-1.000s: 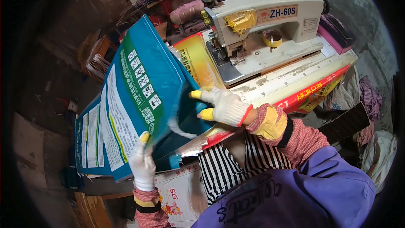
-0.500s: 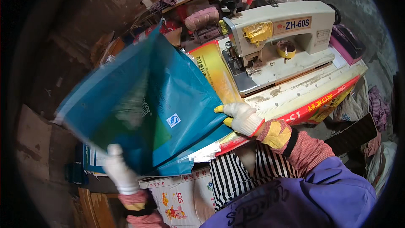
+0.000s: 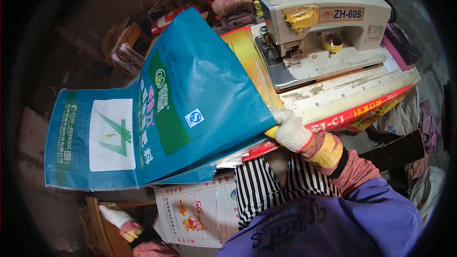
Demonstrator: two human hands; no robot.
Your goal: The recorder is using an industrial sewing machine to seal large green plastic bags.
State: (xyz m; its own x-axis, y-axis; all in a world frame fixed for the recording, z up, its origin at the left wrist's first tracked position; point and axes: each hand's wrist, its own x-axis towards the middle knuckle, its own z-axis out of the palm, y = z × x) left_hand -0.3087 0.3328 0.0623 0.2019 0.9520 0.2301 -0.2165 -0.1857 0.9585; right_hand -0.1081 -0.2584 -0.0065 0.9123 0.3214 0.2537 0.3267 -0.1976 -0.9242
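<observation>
A large blue woven sack [image 3: 200, 81] with a green band and a white printed panel lies bent over the table, its left part flat and its middle raised in a fold. My right hand [image 3: 291, 131], in a white glove with yellow fingertips, is closed on the sack's right corner, in front of the sewing machine [image 3: 328, 28]. At lower left, below the sack and apart from it, my gloved left hand [image 3: 114, 215] is beside a wooden frame [image 3: 102, 231]. Its fingers look stretched out, with nothing seen in them.
More blue sacks [image 3: 190, 177] lie under the raised one. A printed white sack [image 3: 200, 214] hangs below the table, beside my striped apron [image 3: 259, 188]. White threads [image 3: 128, 57] hang at the far left. A purple box [image 3: 400, 45] stands behind the machine's right end.
The sack's left part has swung down and now lies spread flat. My left hand has moved away from it, down and left. My right hand keeps hold of the corner.
</observation>
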